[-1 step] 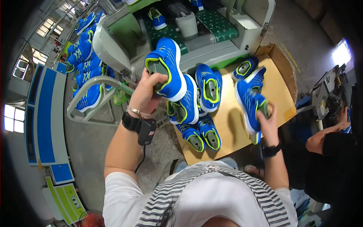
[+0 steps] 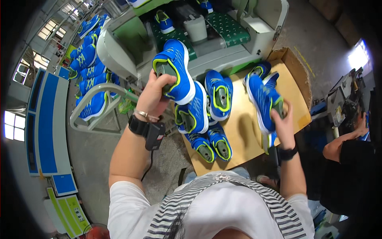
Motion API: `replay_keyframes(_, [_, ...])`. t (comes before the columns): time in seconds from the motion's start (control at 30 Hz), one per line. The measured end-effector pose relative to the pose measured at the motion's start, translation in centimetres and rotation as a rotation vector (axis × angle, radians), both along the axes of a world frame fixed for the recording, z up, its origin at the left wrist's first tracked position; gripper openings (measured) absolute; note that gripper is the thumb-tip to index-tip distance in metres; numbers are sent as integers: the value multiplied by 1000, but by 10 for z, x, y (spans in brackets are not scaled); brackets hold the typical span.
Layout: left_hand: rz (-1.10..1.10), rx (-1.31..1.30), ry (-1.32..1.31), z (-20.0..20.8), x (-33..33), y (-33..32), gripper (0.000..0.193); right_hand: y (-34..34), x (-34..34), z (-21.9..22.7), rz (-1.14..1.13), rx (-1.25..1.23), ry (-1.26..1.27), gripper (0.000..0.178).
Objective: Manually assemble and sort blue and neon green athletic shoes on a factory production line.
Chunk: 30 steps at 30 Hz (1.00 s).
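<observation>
My left hand [image 2: 157, 89] grips a blue sneaker [image 2: 179, 67] with a white sole and lime collar lining, thumb over the grey shoe last inside it. That sneaker is raised, toe pointing away, above a stack of similar shoes [image 2: 199, 105]. At the right of the cardboard sheet, my right hand [image 2: 282, 119] holds another blue sneaker [image 2: 260, 97] by its heel end, fingers at the grey last. More blue shoes [image 2: 260, 69] lie just beyond and partly under it. A further pair [image 2: 219, 141] stands near the cardboard's front edge.
The cardboard [image 2: 242, 147] has a raised flap [image 2: 296, 67] at right. Behind it, a machine with green perforated belts [image 2: 229, 28] carries shoes and a white cup-like container [image 2: 195, 30]. At left stand a shoe rack [image 2: 93, 75] and a curved metal rail [image 2: 79, 107]. Another person's arm [image 2: 344, 139] shows at right.
The sneaker in my right hand has shifted slightly left, now covering more of the shoes beneath it. My left hand and its sneaker have hardly moved.
</observation>
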<state>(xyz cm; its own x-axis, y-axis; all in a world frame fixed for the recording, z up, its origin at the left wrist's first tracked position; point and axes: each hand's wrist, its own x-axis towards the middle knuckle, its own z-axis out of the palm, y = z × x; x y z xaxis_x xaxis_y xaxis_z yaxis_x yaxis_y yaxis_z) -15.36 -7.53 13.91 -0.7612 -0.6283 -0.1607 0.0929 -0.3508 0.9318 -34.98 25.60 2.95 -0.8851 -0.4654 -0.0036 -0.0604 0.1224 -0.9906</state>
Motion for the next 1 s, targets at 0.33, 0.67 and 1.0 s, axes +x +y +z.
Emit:
replay_keyframes(0.33, [467, -539, -383, -58, -174, -122, 87, -325, -224, 27, 20, 146, 640, 61])
replay_keyframes(0.67, [190, -587, -230, -63, -75, -42, 62, -149, -118, -45, 184, 263, 758, 73])
replay_keyframes(1.0, [-163, -1230, -166, -79, -10, 104, 39, 75, 13, -143, -278, 387, -223, 116])
